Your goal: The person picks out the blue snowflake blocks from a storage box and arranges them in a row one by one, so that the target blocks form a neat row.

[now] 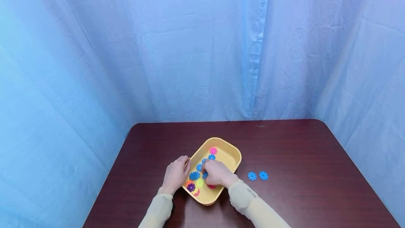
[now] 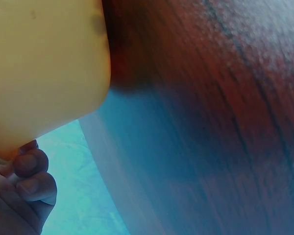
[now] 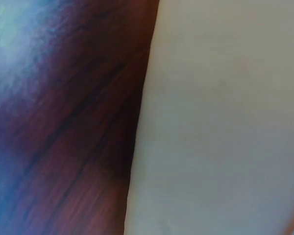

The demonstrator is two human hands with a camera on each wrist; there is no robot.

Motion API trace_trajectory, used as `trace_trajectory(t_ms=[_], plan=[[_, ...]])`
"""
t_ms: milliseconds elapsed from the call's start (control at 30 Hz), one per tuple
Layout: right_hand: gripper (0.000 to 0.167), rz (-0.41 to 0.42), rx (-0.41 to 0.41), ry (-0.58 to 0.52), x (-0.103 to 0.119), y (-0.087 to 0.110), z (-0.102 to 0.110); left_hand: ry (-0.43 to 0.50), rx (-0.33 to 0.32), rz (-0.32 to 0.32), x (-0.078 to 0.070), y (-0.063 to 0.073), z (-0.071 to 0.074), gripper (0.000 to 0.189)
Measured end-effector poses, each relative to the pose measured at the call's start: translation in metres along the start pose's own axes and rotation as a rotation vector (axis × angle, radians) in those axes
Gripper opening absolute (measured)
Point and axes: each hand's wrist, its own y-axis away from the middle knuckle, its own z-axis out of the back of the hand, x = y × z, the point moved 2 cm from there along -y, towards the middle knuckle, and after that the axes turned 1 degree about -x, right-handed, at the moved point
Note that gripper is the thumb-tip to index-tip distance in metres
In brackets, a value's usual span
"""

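A yellow plastic basin (image 1: 234, 150) stands at an angle on the table, tipped up in the left wrist view's angle. My left hand (image 1: 176, 173) grips its left rim; curled fingers (image 2: 36, 188) show beside its wall in the left wrist view. Inside, flower-shaped plastic discs lie in several colours, among them a blue disc (image 1: 194, 175), a purple disc (image 1: 191, 187), a yellow disc (image 1: 200, 183) and a pink disc (image 1: 213, 151). My right hand (image 1: 218, 172) reaches in over them with bent fingers, partly covering another blue disc (image 1: 205, 175); I cannot tell whether it pinches one.
Two blue discs (image 1: 252, 176) (image 1: 263, 175) lie side by side on the dark wooden table (image 1: 300, 157), right of the basin. Light blue curtains (image 1: 196, 52) hang behind the table and at both sides. The basin's outer wall (image 3: 215, 122) fills much of the right wrist view.
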Motion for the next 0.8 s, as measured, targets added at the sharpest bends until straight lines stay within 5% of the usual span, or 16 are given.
trace_trajectory(t_ms=[800], plan=[[0.025,0.003,-0.068,-0.127,-0.012,0.01,0.048,-0.002,-0.011,-0.011,0.002,0.0,-0.002,0.005]])
